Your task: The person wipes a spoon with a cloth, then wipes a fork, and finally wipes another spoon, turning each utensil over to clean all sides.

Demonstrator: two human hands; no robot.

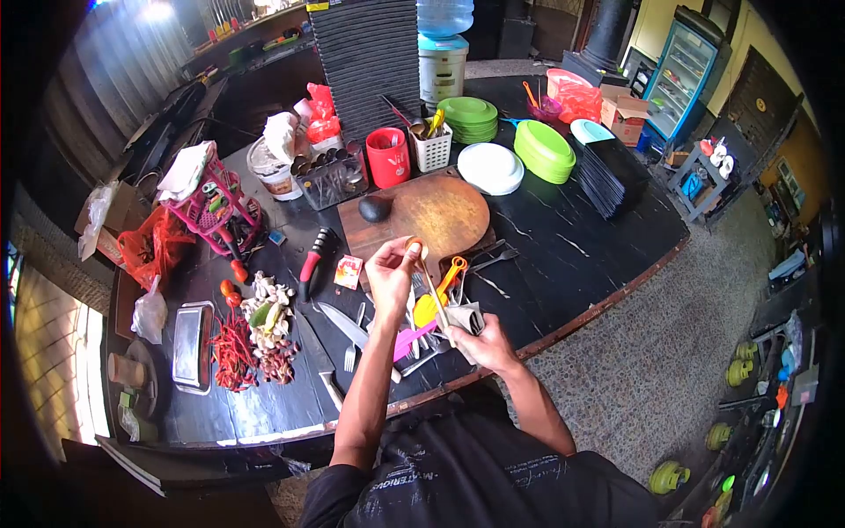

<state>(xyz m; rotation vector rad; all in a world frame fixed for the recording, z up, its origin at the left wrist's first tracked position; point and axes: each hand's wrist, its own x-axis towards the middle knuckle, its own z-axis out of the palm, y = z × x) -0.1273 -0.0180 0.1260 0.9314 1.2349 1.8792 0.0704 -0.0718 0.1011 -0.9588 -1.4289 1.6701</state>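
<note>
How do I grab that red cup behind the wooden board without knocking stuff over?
Wrap a hand round the middle of the red cup, coming from the front, over the wooden board. It stands upright with round sides, and the white basket and the cutlery tray crowd it on both sides, so the near side looks freest.

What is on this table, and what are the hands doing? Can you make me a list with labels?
Place: dark table
Left hand: raised, pinching a thin tan band
Right hand: gripping a grey bundle
Under the hands: fork, knife, yellow spoon
Middle: round wooden board, dark lump at its left edge
Left side: red chillies
Back: green plates, white plate, red cup
</note>
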